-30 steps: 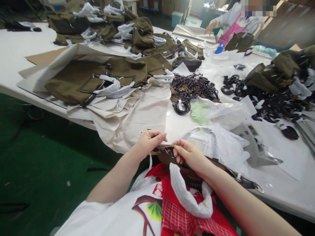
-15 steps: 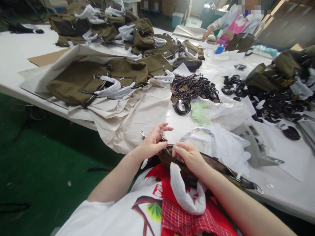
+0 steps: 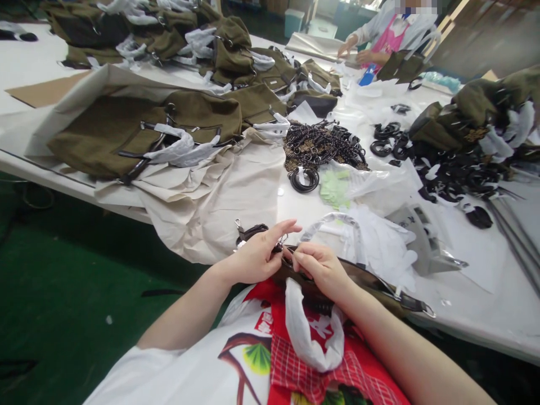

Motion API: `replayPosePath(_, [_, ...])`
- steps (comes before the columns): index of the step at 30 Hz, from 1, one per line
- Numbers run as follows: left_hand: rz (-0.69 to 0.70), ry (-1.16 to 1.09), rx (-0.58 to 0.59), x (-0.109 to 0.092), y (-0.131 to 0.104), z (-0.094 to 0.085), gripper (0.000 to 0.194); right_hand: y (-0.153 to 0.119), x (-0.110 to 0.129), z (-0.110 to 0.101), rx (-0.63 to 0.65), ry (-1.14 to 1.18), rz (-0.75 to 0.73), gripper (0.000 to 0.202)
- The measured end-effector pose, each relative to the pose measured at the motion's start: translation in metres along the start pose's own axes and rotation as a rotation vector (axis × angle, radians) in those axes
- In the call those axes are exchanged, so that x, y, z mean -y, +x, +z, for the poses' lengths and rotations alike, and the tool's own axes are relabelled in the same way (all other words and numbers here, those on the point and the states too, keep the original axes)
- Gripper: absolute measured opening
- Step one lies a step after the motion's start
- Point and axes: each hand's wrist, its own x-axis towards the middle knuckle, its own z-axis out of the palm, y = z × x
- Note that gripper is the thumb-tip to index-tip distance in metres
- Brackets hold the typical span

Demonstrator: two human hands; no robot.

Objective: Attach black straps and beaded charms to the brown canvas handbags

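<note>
An olive-green handbag (image 3: 371,281) with dark trim lies against my front at the table edge, one handle wrapped in white and hanging over my apron. My left hand (image 3: 257,256) pinches the bag's left end by the zip, its upper fingers stretched out. Closed at the zipped top edge, my right hand (image 3: 323,270) has thumb and fingertips pressed together; what exactly they pinch is partly hidden. Just beyond my left hand rests a coiled dark strap (image 3: 253,230) with a metal snap hook. The other handle (image 3: 333,222), in clear wrap, stands up behind the bag.
Brown paper (image 3: 219,197) and a finished-looking olive bag (image 3: 105,135) lie to the left, more bags (image 3: 236,50) behind. Ahead are braided straps (image 3: 323,149), a black coil (image 3: 304,180) and green slips (image 3: 334,188). A tape dispenser (image 3: 422,242) sits right. A co-worker (image 3: 392,36) stands across.
The view has shifted slightly, and more of the coiled strap shows beyond my left hand. Both hands stay at the bag's zipped end. The co-worker's hands have moved.
</note>
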Motion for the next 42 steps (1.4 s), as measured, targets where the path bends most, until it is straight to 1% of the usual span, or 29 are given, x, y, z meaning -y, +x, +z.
replayPosePath(7, [-0.028, -0.009, 0.017, -0.004, 0.002, 0.001, 0.082, 0.005, -0.001, 0.002, 0.052, 0.050, 0.066, 0.024])
replayPosePath(11, [-0.034, -0.093, 0.046, -0.002, 0.001, 0.000, 0.085, 0.008, -0.004, 0.004, 0.084, 0.029, 0.092, 0.023])
replayPosePath(13, [-0.035, -0.138, 0.065, 0.000, 0.002, 0.000, 0.082, 0.010, -0.007, 0.004, 0.084, -0.025, 0.083, 0.024])
replayPosePath(15, [-0.052, -0.125, 0.035, 0.002, 0.004, 0.002, 0.070, 0.012, -0.010, 0.003, 0.067, -0.105, 0.081, 0.025])
replayPosePath(17, [-0.077, -0.065, -0.021, 0.003, 0.006, 0.006, 0.055, 0.013, -0.013, 0.002, 0.035, -0.198, 0.078, 0.025])
replayPosePath(19, [-0.083, -0.014, -0.057, 0.004, 0.009, 0.011, 0.046, 0.015, -0.015, 0.001, 0.000, -0.292, 0.062, 0.026])
replayPosePath(24, [-0.110, 0.063, -0.141, 0.006, 0.014, 0.021, 0.035, 0.013, -0.014, 0.003, -0.053, -0.467, -0.011, 0.027])
replayPosePath(26, [-0.116, 0.149, -0.183, 0.006, 0.015, 0.022, 0.037, 0.010, -0.013, 0.004, -0.136, -0.471, -0.011, 0.016])
replayPosePath(27, [-0.116, 0.200, -0.212, 0.006, 0.016, 0.022, 0.039, 0.008, -0.012, 0.005, -0.197, -0.449, -0.010, 0.010])
replayPosePath(28, [-0.116, 0.241, -0.244, 0.005, 0.017, 0.021, 0.043, 0.006, -0.011, 0.006, -0.260, -0.409, -0.014, 0.012])
replayPosePath(29, [-0.111, 0.259, -0.273, 0.004, 0.018, 0.020, 0.045, 0.004, -0.009, 0.007, -0.311, -0.356, -0.025, 0.020])
replayPosePath(30, [-0.096, 0.250, -0.287, 0.002, 0.019, 0.018, 0.047, 0.003, -0.008, 0.007, -0.339, -0.299, -0.040, 0.025])
replayPosePath(32, [-0.029, 0.175, -0.273, -0.003, 0.022, 0.015, 0.050, 0.002, -0.008, 0.006, -0.321, -0.204, -0.063, 0.025])
replayPosePath(34, [0.060, 0.075, -0.211, -0.010, 0.026, 0.013, 0.050, 0.003, -0.009, 0.005, -0.255, -0.152, -0.069, 0.017])
replayPosePath(36, [0.118, -0.008, -0.148, -0.017, 0.030, 0.014, 0.048, 0.005, -0.012, 0.003, -0.192, -0.111, -0.057, 0.010])
replayPosePath(37, [0.128, -0.047, -0.122, -0.021, 0.032, 0.014, 0.046, 0.006, -0.014, 0.003, -0.174, -0.075, -0.051, 0.014])
replayPosePath(39, [0.107, -0.109, -0.108, -0.026, 0.034, 0.014, 0.043, 0.007, -0.017, 0.002, -0.176, 0.037, -0.029, 0.022])
replayPosePath(42, [0.002, -0.110, -0.214, -0.029, 0.034, 0.012, 0.040, 0.005, -0.018, 0.001, -0.240, 0.263, 0.043, 0.026])
